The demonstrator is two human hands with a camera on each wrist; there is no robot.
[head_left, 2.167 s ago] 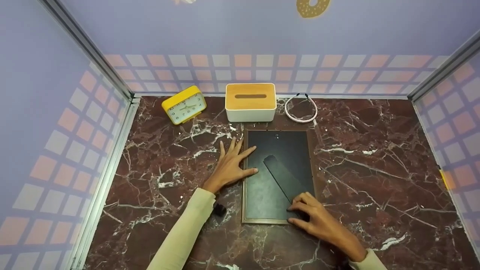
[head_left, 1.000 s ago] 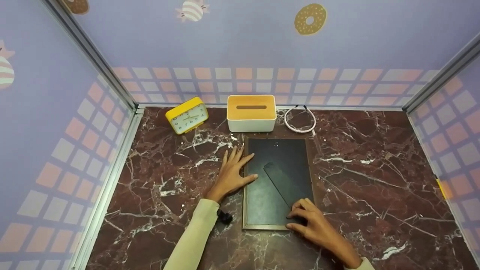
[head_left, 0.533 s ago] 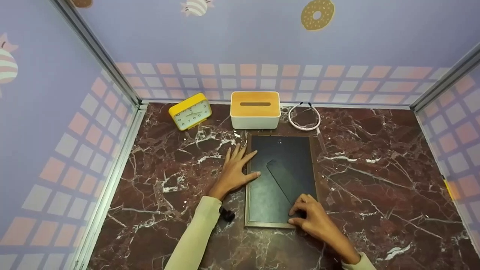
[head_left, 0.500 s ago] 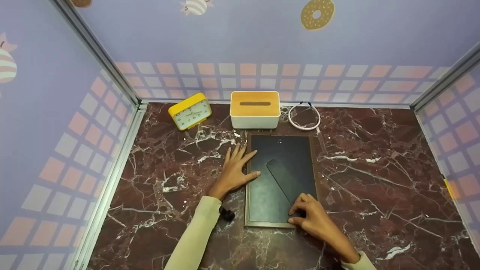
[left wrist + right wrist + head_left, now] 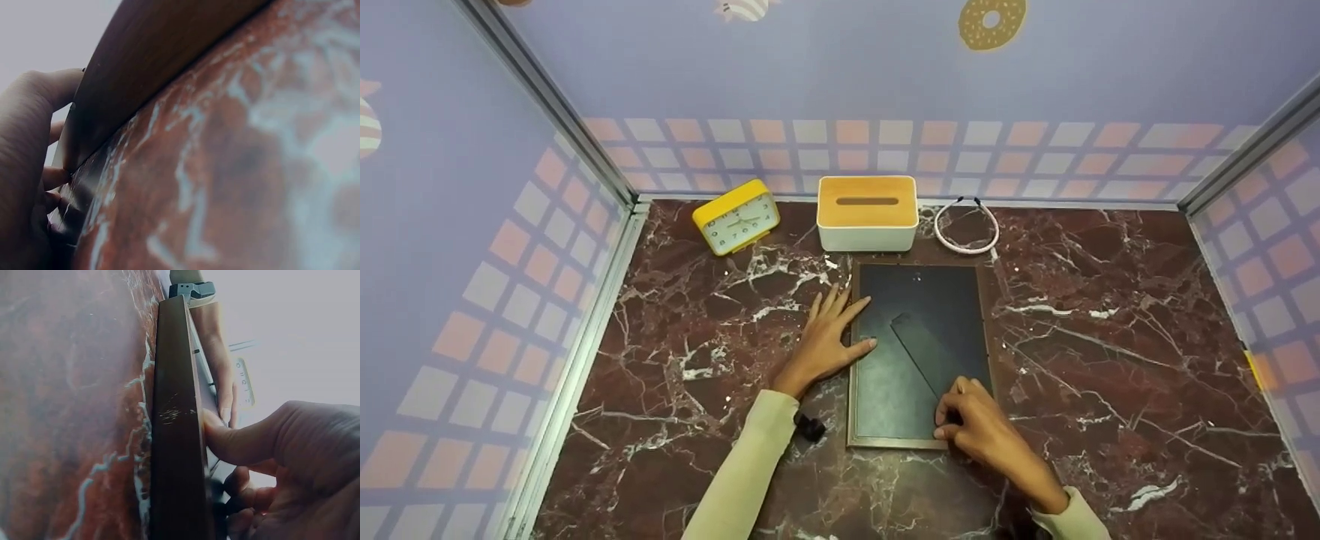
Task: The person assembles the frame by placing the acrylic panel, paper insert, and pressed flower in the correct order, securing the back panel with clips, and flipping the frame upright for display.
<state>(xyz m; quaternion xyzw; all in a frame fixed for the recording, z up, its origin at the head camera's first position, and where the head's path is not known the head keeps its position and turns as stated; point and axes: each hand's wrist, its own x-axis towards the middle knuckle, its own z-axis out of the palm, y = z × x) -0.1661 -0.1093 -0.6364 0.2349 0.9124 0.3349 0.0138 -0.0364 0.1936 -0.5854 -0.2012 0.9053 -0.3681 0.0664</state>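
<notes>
A picture frame (image 5: 885,405) lies face down on the marble table, its black backing up and its brown rim showing. On the backing is a slanting black stand leg (image 5: 934,352). My left hand (image 5: 825,343) is spread over the frame's left side, thumb and index finger reaching onto the backing; in the left wrist view its fingers lie against the frame's side (image 5: 152,56). Near the lower right corner, my right hand (image 5: 979,420) pinches the lower end of the leg with curled fingers. Its thumb (image 5: 236,441) presses at the rim in the right wrist view.
Behind the frame stands a white tissue box (image 5: 868,214) with a wooden lid. A yellow alarm clock (image 5: 739,217) is to its left, a white headband (image 5: 966,226) to its right. Patterned walls (image 5: 885,75) close off the back and sides.
The stand leg, raised at its lower end at first, now lies closer to the backing. My right fingers have curled in more. The left hand stays in place; the head view shifts slightly.
</notes>
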